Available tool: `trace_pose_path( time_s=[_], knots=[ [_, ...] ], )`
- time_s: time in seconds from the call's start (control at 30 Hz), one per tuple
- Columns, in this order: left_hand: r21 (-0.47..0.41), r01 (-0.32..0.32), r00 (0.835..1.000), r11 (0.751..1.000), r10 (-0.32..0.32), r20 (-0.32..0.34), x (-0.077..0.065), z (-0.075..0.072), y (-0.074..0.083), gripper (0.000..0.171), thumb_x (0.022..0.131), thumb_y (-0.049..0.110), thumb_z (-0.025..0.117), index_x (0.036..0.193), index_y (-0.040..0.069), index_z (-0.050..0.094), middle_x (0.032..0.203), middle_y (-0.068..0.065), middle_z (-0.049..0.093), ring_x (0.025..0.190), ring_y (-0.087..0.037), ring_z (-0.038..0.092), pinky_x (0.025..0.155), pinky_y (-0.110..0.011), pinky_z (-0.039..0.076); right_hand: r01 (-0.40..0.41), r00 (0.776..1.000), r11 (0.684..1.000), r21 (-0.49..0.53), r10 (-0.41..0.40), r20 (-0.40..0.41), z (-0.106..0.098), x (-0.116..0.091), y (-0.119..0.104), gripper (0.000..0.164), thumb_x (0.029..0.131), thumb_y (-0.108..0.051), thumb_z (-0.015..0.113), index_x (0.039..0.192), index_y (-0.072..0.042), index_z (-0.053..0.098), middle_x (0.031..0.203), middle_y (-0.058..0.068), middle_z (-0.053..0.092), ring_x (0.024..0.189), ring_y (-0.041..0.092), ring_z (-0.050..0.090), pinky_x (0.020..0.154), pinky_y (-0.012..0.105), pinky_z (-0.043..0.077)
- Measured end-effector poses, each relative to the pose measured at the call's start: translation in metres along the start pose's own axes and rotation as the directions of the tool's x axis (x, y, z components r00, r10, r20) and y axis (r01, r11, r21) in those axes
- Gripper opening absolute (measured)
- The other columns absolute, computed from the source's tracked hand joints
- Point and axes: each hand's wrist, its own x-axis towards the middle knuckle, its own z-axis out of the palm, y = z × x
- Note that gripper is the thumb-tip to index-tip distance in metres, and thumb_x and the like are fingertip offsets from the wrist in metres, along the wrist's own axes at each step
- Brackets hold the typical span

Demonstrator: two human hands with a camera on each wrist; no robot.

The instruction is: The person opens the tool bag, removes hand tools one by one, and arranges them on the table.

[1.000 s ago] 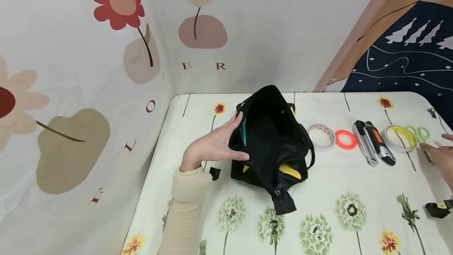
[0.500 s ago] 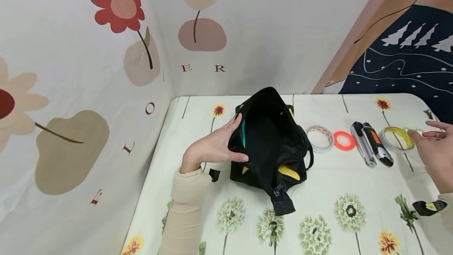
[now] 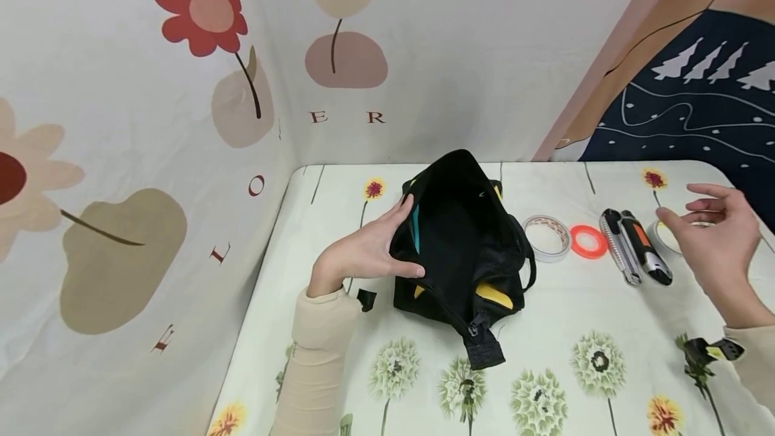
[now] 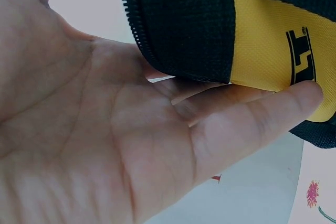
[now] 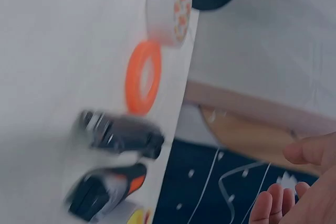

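Observation:
A black tool bag [image 3: 460, 241] with yellow patches stands unzipped on the table, its mouth gaping. My left hand [image 3: 369, 241] holds the bag's left side by the rim, thumb toward the front. In the left wrist view the fingers lie along the black and yellow fabric [image 4: 257, 35], near the zip teeth. My right hand [image 3: 714, 241] hovers over the roll of tape with a yellow core [image 3: 666, 237], covering part of it. Its fingers are loosely bent with nothing between them.
Left of the right hand, a clear tape roll [image 3: 547, 237], an orange tape roll [image 3: 588, 241] and two utility knives, one grey [image 3: 621, 247] and one black and orange [image 3: 648, 247], lie in a row. A printed cloth wall [image 3: 424, 52] rises behind the table.
My right hand has come in from the right edge, moving left past the green-handled scissors, which it now hides, to above the yellow-cored tape. My left hand and the bag have stayed put.

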Motion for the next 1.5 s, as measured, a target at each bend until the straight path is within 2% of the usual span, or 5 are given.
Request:
trace_pose_path(
  time_s=[0.27,0.47,0.93,1.17,1.5],
  knots=[
    [-0.006,-0.005,1.000,1.000,0.005,0.003,0.000,-0.001,0.000,0.124,0.096,0.033,0.086,0.178,0.009,-0.004,0.186,-0.009,-0.008,0.172,-0.028,-0.003,0.137,-0.053,0.014,0.136,0.989,0.986,0.098,-0.140,0.040,0.011,-0.018,-0.030,0.058,0.094,-0.003,0.084,0.149,-0.014,0.067,0.098,-0.025,0.049,0.080,-0.014,0.051,0.073,0.002,0.040],
    [0.001,0.002,1.000,1.000,-0.002,0.005,-0.001,-0.001,0.001,0.124,0.096,0.036,0.086,0.178,0.010,-0.004,0.186,-0.008,-0.007,0.172,-0.027,-0.002,0.137,-0.053,0.014,0.236,0.966,0.932,0.275,-0.255,0.033,0.015,-0.026,-0.048,0.058,0.087,0.012,0.084,0.139,-0.012,0.073,0.097,-0.018,0.058,0.079,-0.008,0.058,0.078,0.002,0.047],
    [0.009,-0.005,1.000,1.000,0.005,0.004,0.001,-0.001,-0.001,0.124,0.095,0.037,0.086,0.178,0.009,-0.003,0.186,-0.008,-0.007,0.172,-0.027,-0.002,0.137,-0.052,0.015,0.226,0.909,0.851,0.475,-0.359,0.211,0.018,-0.052,-0.093,0.058,0.088,0.017,0.082,0.137,-0.012,0.073,0.098,-0.009,0.066,0.083,0.001,0.066,0.080,0.007,0.055],
    [0.009,0.005,1.000,1.000,-0.005,0.003,0.001,-0.001,0.000,0.123,0.096,0.036,0.085,0.178,0.010,-0.002,0.186,-0.008,-0.006,0.172,-0.028,0.000,0.137,-0.053,0.015,0.143,0.873,0.761,0.633,-0.398,0.281,0.028,-0.067,-0.108,0.059,0.086,0.024,0.079,0.134,-0.009,0.074,0.099,-0.003,0.068,0.085,0.005,0.070,0.079,0.009,0.056],
    [-0.002,-0.004,1.000,1.000,0.004,-0.003,-0.001,-0.002,-0.001,0.124,0.097,0.036,0.085,0.178,0.009,-0.003,0.186,-0.008,-0.007,0.172,-0.029,0.000,0.137,-0.054,0.016,0.200,0.816,0.780,0.593,-0.468,0.341,0.045,-0.082,-0.133,0.055,0.089,0.015,0.083,0.137,-0.009,0.072,0.099,-0.004,0.069,0.087,0.007,0.070,0.078,0.013,0.056]
  ],
)
